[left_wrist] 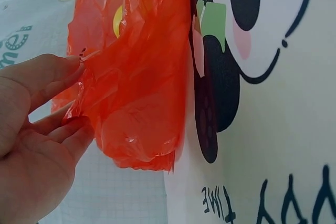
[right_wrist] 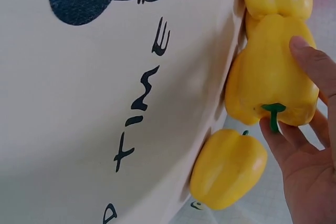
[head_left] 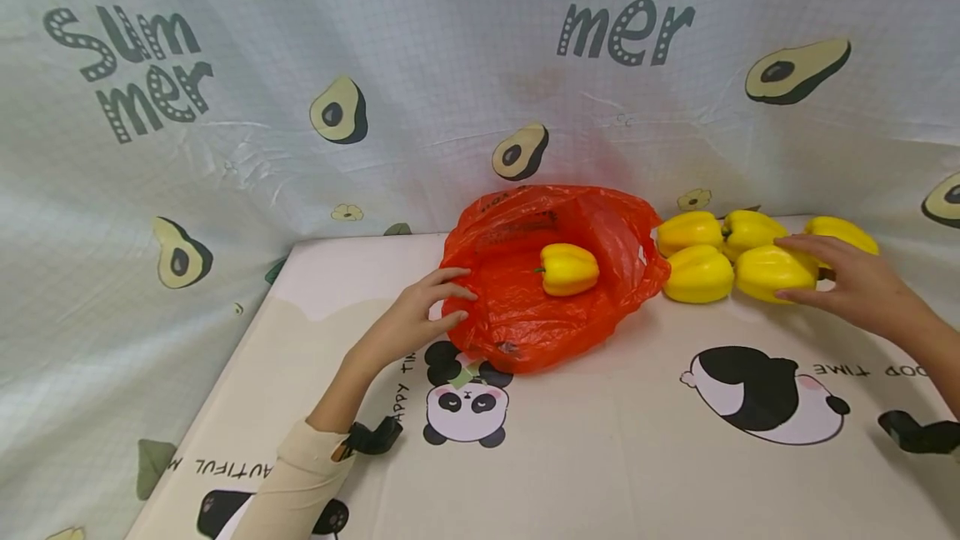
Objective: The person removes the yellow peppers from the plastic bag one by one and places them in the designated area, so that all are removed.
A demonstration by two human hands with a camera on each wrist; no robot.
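Observation:
A red plastic bag lies on the table with its mouth facing the head camera. Inside it sits one yellow bell pepper with a green stem. My left hand holds the bag's left rim; in the left wrist view the thin red plastic passes between its thumb and fingers. At the right, my right hand grips another yellow bell pepper, thumb on one side and fingers on the other. That pepper's green stem points toward the palm in the right wrist view.
Several more yellow peppers stand in a cluster just right of the bag, and one pepper lies behind my right hand. A printed cloth hangs behind the table. The pale tabletop carries panda prints.

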